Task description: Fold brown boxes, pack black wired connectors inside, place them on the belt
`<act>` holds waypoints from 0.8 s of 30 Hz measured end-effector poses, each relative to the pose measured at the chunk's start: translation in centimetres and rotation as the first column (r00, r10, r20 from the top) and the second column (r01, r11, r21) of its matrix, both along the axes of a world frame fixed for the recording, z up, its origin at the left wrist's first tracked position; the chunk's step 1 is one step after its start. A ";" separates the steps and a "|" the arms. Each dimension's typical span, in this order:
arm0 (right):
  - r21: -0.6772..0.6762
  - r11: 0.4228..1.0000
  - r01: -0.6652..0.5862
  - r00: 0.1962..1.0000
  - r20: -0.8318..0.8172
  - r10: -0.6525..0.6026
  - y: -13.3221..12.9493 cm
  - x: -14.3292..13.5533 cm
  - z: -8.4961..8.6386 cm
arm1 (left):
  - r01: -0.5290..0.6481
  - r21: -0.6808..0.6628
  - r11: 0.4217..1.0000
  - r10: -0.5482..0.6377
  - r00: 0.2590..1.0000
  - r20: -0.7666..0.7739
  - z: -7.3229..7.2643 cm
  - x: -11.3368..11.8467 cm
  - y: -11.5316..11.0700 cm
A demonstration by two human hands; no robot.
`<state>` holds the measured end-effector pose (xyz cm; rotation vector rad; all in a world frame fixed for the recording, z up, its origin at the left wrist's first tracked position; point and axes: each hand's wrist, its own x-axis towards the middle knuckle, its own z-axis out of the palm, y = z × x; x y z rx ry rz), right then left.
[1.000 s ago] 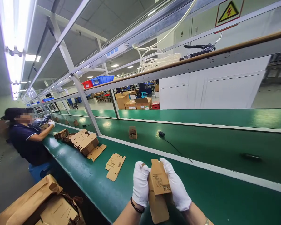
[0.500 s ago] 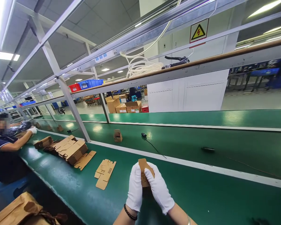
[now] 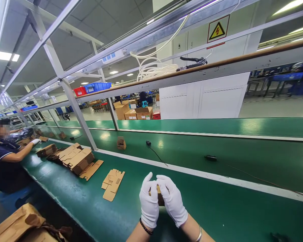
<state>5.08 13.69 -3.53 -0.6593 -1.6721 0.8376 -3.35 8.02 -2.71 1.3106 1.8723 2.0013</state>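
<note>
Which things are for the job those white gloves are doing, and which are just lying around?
Seem part of the job:
Brown carton, between the gloved left hand and right hand
Loose flat carton
Pile of flat cartons

Probably just lying around, up on the shelf:
Coiled white cable
Black-handled tool
Blue bin
Red bin

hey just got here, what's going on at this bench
A person's gloved left hand and right hand are cupped around a small cardboard carton, mostly hidden by the gloves. To the left, a flat carton blank lies on the green work surface, with a stack of blanks beyond it. Further left is a co-worker.
</note>
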 end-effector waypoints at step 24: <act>-0.546 0.564 -0.620 0.784 -0.398 0.476 -1.4 0.7 3.7 | 0.088 -0.051 0.995 -0.084 0.994 0.073 0.1 -0.9 -1.2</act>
